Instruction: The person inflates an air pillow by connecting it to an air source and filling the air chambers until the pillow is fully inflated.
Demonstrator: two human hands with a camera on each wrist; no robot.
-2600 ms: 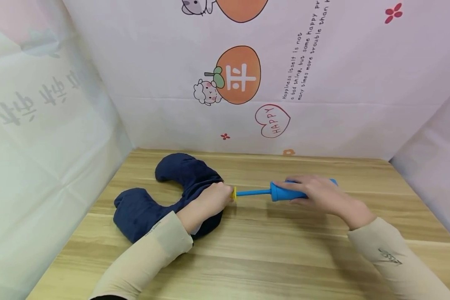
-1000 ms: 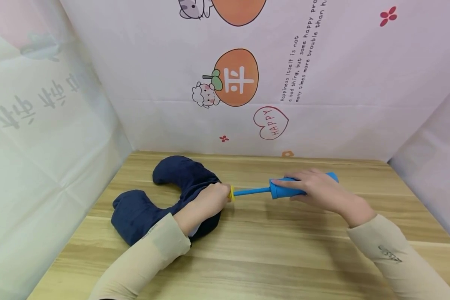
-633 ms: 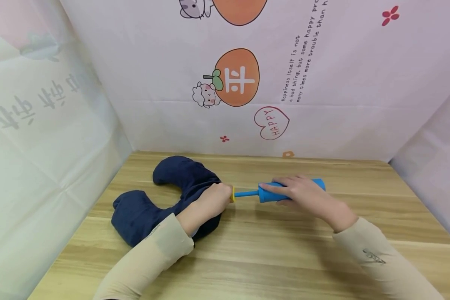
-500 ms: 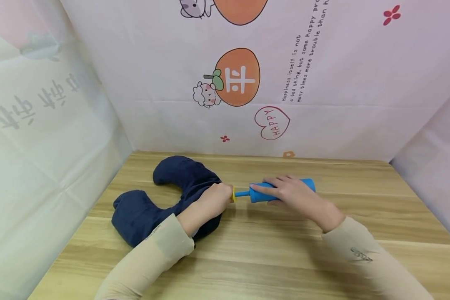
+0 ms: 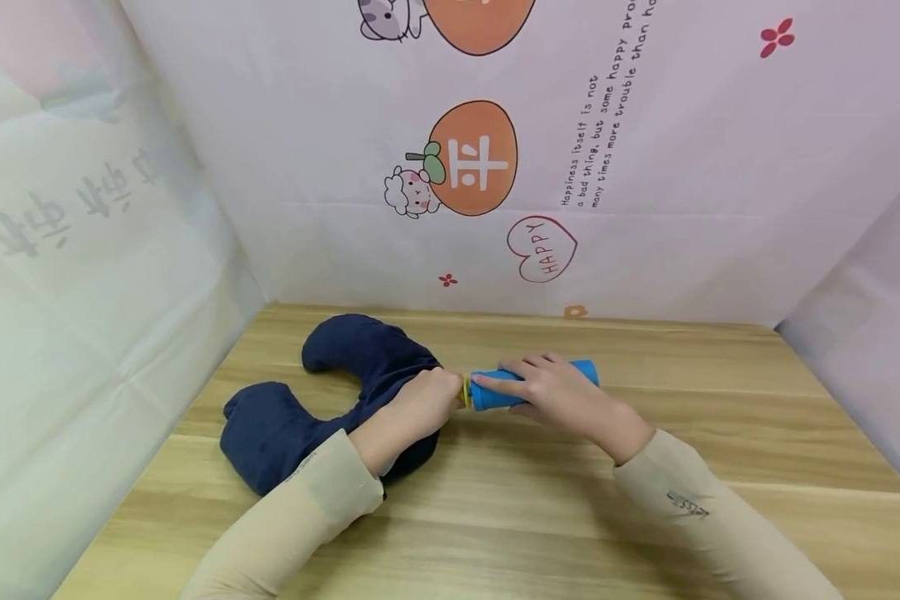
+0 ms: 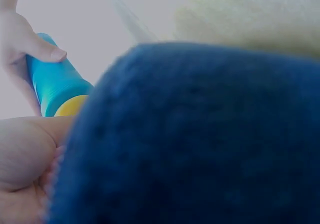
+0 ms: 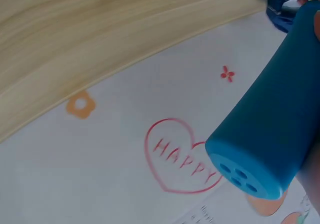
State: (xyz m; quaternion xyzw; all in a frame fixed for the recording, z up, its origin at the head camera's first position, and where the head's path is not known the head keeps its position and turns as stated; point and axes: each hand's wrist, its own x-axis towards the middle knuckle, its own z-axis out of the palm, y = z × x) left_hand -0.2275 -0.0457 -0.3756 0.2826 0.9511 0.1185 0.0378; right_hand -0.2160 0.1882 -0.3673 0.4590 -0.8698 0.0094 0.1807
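Observation:
A navy U-shaped neck pillow [image 5: 360,350] lies on the table at left in the head view. Beside its rounded back edge my left hand [image 5: 423,404] grips the yellow end [image 5: 466,390] of a blue hand air pump [image 5: 583,372]; the fingers' inner side is hidden there. My right hand [image 5: 551,392] is wrapped round the pump's barrel, index finger stretched along it. The barrel stands right up against the yellow disc, the thin rod almost out of sight. In the left wrist view the pillow [image 6: 200,134] blocks much of the picture. The right wrist view shows the barrel's holed end [image 7: 245,176].
The wood-grain table [image 5: 480,517] is bounded by a printed white cloth [image 5: 330,250] at the back. More white cloth [image 5: 105,292] rises along the left side, and another sheet [image 5: 862,267] along the right.
My right hand has slid the blue barrel left toward my left hand, so the exposed rod has shrunk to almost nothing. My left hand and the pillow have stayed in place.

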